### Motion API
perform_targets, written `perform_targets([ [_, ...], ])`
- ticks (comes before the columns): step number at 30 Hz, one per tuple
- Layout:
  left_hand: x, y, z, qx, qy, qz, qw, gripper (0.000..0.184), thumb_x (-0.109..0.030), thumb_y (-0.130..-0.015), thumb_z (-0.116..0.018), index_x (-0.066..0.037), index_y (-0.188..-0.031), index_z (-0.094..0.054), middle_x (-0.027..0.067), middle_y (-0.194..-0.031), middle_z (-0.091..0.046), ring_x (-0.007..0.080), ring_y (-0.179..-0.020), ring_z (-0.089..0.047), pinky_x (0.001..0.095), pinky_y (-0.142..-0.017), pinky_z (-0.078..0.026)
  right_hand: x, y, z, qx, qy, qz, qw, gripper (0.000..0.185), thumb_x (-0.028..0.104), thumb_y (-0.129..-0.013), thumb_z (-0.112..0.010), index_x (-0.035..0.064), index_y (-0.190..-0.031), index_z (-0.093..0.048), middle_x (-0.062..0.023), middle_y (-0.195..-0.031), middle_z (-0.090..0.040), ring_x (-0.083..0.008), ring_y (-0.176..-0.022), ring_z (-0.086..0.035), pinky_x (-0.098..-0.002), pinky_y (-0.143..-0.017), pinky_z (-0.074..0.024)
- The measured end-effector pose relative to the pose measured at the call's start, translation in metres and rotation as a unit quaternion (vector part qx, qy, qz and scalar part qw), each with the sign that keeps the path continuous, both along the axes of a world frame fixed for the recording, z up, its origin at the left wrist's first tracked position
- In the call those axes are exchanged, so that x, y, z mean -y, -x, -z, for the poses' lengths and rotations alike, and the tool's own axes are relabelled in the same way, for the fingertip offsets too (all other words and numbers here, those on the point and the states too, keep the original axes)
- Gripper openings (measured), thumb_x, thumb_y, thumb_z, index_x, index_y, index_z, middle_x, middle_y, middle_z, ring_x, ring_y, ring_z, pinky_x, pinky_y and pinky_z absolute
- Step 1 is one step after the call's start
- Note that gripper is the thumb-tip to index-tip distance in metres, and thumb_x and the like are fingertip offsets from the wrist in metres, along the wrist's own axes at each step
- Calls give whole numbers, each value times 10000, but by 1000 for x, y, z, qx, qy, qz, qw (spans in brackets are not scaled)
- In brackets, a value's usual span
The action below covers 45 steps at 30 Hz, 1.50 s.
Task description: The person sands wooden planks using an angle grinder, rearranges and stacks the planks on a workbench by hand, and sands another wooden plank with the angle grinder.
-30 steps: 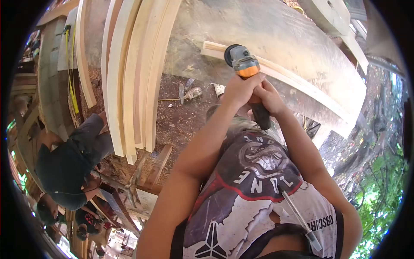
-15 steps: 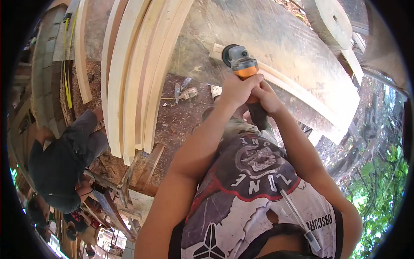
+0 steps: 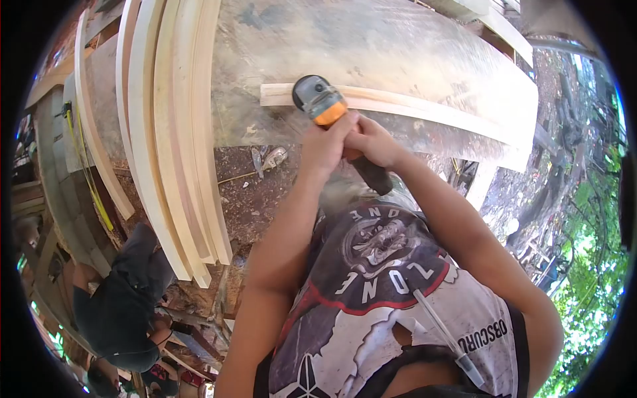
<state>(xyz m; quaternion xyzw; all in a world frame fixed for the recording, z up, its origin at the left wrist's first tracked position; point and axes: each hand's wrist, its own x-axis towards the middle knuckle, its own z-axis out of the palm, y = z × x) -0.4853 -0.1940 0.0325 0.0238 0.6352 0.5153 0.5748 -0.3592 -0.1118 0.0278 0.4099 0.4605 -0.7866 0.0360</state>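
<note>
An orange and grey angle grinder (image 3: 328, 111) is held in both hands. My left hand (image 3: 322, 144) wraps round its body just behind the orange collar. My right hand (image 3: 377, 140) closes round the grip beside it, with the black rear end showing below. The dark round disc and guard at the tool's head lie over a pale wooden strip (image 3: 424, 111), near its left end. That strip rests on a dusty board (image 3: 464, 73). Whether the disc touches the wood cannot be made out.
Several long pale planks (image 3: 182, 132) stretch along the left side. A yellow tape measure (image 3: 98, 205) hangs farther left. A person in dark clothes (image 3: 116, 312) bends over at the lower left. Wood scraps and chips litter the ground (image 3: 249, 199).
The view has shifted, so the hands and grinder appear farther left and the strip lies flatter. The grinder is tilted more. Both hands still grip it.
</note>
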Motion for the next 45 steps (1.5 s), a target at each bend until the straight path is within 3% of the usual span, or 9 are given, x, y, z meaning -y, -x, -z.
perform_targets([
  [11, -57, -128, -1, 62, -64, 96, 991, 292, -290, -899, -789, -20, -995, -734, 41, -912, -722, 100, -799, -663, 276, -688, -530, -27, -153, 1, 52, -19, 89, 995, 490, 259, -943, -703, -21, -1307, -532, -91, -1122, -645, -149, -967, -649, -320, -829, -566],
  [13, -64, -151, 2, 64, -10, 155, 986, 312, -305, -901, -785, -17, -1009, -729, 45, -916, -727, 102, -806, -668, 281, -698, -537, -29, -180, 5, 38, 10, 124, 992, 480, 260, -951, -701, -23, -1300, -534, -90, -1119, -646, -148, -961, -649, -321, -834, -564],
  [14, -63, -167, 22, 38, -59, 165, 984, 368, -371, -913, -762, -33, -1055, -730, 43, -954, -721, 114, -826, -675, 277, -711, -541, -29, -194, 8, 35, 12, 130, 991, 480, 260, -951, -701, -23, -1300, -534, -90, -1119, -646, -148, -961, -649, -321, -834, -564],
  [23, -99, -232, 24, 20, -77, 269, 960, 355, -369, -912, -751, -51, -1068, -728, 41, -948, -729, 113, -856, -671, 306, -764, -535, -27, -271, 13, 78, -16, 237, 968, 412, 266, -981, -654, -21, -1254, -538, -85, -1039, -671, -152, -888, -676, -319, -799, -570],
  [26, -113, -230, 24, -26, -39, 387, 921, 408, -419, -899, -733, -43, -1058, -731, 98, -966, -744, 163, -862, -688, 331, -778, -537, -25, -260, 2, 82, 5, 287, 954, 372, 242, -984, -630, -20, -1230, -533, -86, -999, -672, -158, -869, -686, -324, -784, -574],
  [29, -99, -208, 27, -15, -80, 322, 943, 416, -431, -896, -732, -44, -1050, -734, 95, -965, -745, 163, -873, -690, 326, -782, -536, -22, -237, 1, 74, 10, 298, 952, 355, 234, -985, -615, -16, -1222, -532, -83, -994, -666, -147, -860, -675, -317, -769, -568],
  [34, -62, -130, 12, 18, -59, 226, 972, 456, -397, -888, -761, -64, -1190, -685, 60, -1040, -711, 136, -885, -667, 305, -783, -536, -15, -167, 17, 46, -22, 152, 987, 407, 265, -971, -613, -20, -1255, -552, -72, -1048, -654, -125, -889, -637, -297, -773, -544],
  [39, -30, -56, 14, 42, -41, 153, 986, 438, -410, -898, -764, -70, -1165, -693, 50, -1026, -704, 118, -889, -662, 277, -744, -530, -6, -79, 8, 27, -96, 66, 993, 480, 277, -949, -631, -30, -1305, -537, -86, -1093, -657, -133, -947, -635, -309, -806, -545],
  [45, 0, 7, 1, 66, -18, 86, 994, 474, -396, -881, -780, -61, -1196, -666, 63, -1044, -695, 173, -895, -694, 354, -745, -597, 1, -2, -16, 7, -70, -4, 998, 519, 293, -919, -664, -41, -1300, -551, -105, -1094, -680, -151, -942, -657, -321, -820, -550],
])
